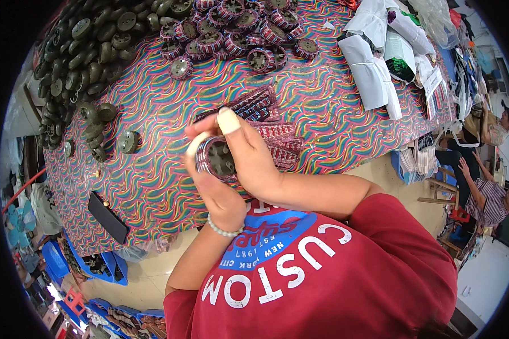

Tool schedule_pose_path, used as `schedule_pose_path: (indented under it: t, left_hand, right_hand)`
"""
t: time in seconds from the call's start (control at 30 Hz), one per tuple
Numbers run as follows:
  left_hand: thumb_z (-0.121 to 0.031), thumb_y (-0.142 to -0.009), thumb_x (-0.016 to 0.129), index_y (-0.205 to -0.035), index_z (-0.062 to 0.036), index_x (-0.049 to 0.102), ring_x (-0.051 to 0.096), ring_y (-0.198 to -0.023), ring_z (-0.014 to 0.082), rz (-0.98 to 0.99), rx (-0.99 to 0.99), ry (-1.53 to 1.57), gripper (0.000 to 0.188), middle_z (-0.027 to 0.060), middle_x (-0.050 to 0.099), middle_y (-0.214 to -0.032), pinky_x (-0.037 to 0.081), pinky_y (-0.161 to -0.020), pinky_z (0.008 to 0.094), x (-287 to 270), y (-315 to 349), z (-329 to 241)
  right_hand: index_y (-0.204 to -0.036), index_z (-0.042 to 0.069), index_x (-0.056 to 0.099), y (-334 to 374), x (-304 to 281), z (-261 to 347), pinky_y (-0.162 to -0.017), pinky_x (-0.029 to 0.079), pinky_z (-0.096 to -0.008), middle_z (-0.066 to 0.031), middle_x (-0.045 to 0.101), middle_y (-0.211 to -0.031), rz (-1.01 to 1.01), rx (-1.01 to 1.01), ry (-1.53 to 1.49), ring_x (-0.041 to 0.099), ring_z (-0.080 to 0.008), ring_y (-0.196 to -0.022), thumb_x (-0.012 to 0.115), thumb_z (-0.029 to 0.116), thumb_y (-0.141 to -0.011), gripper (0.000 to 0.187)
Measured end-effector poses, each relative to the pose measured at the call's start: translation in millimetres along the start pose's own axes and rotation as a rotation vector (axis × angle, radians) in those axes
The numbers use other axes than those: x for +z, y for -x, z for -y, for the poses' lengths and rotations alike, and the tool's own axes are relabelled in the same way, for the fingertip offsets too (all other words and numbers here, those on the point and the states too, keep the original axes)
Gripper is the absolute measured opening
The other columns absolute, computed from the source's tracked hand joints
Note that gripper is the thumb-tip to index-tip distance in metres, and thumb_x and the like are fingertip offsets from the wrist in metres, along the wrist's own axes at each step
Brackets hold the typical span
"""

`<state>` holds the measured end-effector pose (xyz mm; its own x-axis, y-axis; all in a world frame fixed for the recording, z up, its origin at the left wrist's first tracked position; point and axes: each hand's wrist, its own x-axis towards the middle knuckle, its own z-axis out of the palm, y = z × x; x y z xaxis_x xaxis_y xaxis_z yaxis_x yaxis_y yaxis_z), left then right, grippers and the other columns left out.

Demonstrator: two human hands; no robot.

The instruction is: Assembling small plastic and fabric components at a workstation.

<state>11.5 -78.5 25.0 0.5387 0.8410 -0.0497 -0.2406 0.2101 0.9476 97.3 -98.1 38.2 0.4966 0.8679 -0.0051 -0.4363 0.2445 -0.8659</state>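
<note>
Between my two hands is an olive-green plastic wheel [220,158] with a patterned red strip around its rim. My left hand [216,189], with a pearl bracelet at the wrist, curls around its near and left side. Against its right side presses my right hand [254,158], the thumb in a pale yellow cover. Both hands are closed on the wheel, and some fingertips are hidden behind it. Just beyond and to the right lie flat patterned strips, some dark [254,106] and some red [283,148], fanned on the tabletop.
Bare green wheels [104,53] are heaped at the far left, with several loose ones [129,142] nearer. Strip-covered wheels [232,42] pile up at the back. White wrapped bundles [367,70] lie at the right; a black phone [108,217] rests near the left edge of the patterned table [152,186].
</note>
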Motion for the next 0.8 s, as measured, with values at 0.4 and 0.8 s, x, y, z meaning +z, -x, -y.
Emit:
schedule_pose_path:
  t: [0.4, 0.8]
  left_hand:
    - [-0.054, -0.097, 0.027, -0.113, -0.0056, 0.053, 0.059, -0.095, 0.0211, -0.051, -0.354, 0.395, 0.057, 0.009, 0.06, -0.105, 0.049, -0.074, 0.0357, -8, -15, -38]
    - [-0.052, -0.097, 0.031, -0.12, -0.0033, 0.049, 0.057, -0.105, 0.0227, -0.145, -0.421, 0.372, 0.057, 0.0095, 0.058, -0.112, 0.047, -0.087, 0.0378, 5, -14, -46]
  right_hand:
    - [-0.139, 0.005, 0.037, -11, -35, 45, -0.068, 0.046, -0.0229, -0.0082, 0.052, -0.124, 0.483, 0.263, 0.385, 0.053, -0.0086, -0.087, 0.035, 0.033, -0.1, 0.048]
    - [-0.139, 0.007, 0.034, -11, -29, 23, -0.077, 0.046, -0.0236, -0.0032, 0.047, -0.122, 0.487, -0.243, 0.582, 0.052, -0.01, -0.093, 0.051, 0.016, -0.094, 0.049]
